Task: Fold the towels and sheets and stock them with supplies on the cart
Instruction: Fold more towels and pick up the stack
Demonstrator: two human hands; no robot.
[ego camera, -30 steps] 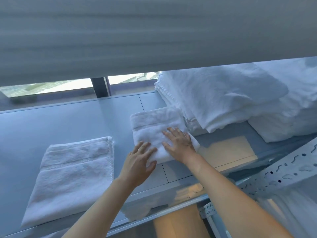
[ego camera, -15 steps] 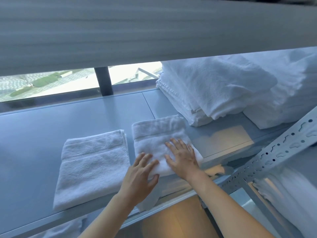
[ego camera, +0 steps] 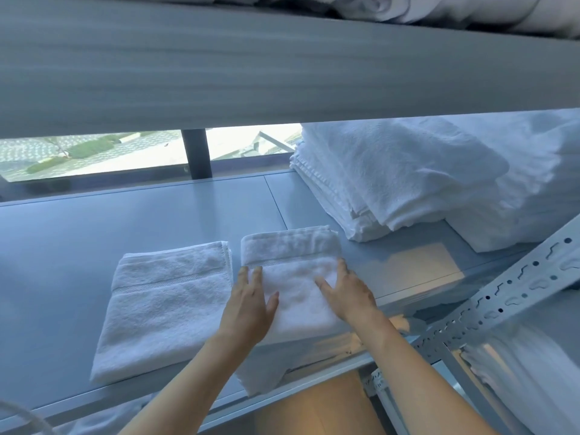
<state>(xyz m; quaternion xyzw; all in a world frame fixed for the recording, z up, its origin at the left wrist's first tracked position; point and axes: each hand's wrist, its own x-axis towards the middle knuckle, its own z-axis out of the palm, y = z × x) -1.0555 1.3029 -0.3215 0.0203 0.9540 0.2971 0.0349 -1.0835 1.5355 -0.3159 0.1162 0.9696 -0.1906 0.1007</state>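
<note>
Two shelves fill most of the view: the upper shelf (ego camera: 282,67) runs as a broad grey band across the top, with crumpled white linen (ego camera: 439,7) lying on it, and the lower shelf (ego camera: 94,221) stretches pale and flat beneath. At the right of the lower shelf sits a tall stack of folded white sheets and towels (ego camera: 392,177), with a second white pile (ego camera: 533,189) just beside it, further right. A perforated metal upright (ego camera: 518,287) slants across the lower right corner. Behind the shelf, a window (ego camera: 94,152) shows greenery outside (split by a dark post).

On the lower shelf two folded white towels lie side by side, nearly touching. The left towel (ego camera: 166,302) lies flat, untouched. The right towel (ego camera: 292,277) sits near the front edge, its near end hanging over the lip of the shelf.

Both hands rest on this right towel. The left hand (ego camera: 251,306) lies palm down along its left edge, fingers straight and close together. The right hand (ego camera: 348,293) lies on its right side, fingers straight and slightly spread, pressing flat without curling round the cloth.
</note>
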